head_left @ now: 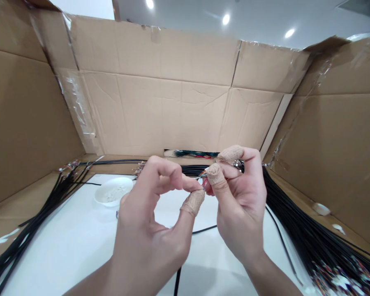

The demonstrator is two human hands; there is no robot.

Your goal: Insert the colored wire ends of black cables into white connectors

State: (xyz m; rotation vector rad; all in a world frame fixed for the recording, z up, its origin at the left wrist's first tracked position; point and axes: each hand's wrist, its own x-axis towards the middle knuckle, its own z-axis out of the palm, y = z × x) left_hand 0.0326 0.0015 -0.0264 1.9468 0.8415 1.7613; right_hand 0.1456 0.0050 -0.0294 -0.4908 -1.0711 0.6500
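Near the middle of the view, my left hand (160,222) pinches the end of a thin wire between forefinger and a thumb wrapped in tan tape. Close beside it on the right, my right hand (240,197) holds small coloured wires (204,181), red, orange and green among them, between its taped thumb and fingers. The fingertips of both hands nearly meet. A black cable (178,281) runs below the hands over the white table (80,230), and part of it is hidden by them.
A white bowl (113,191) with pale contents sits at the back left. Bundles of black cables lie at the left (46,209) and right (296,218), with bare coloured ends. Cardboard walls (172,107) enclose the table. A small white cup (321,209) is at the right.
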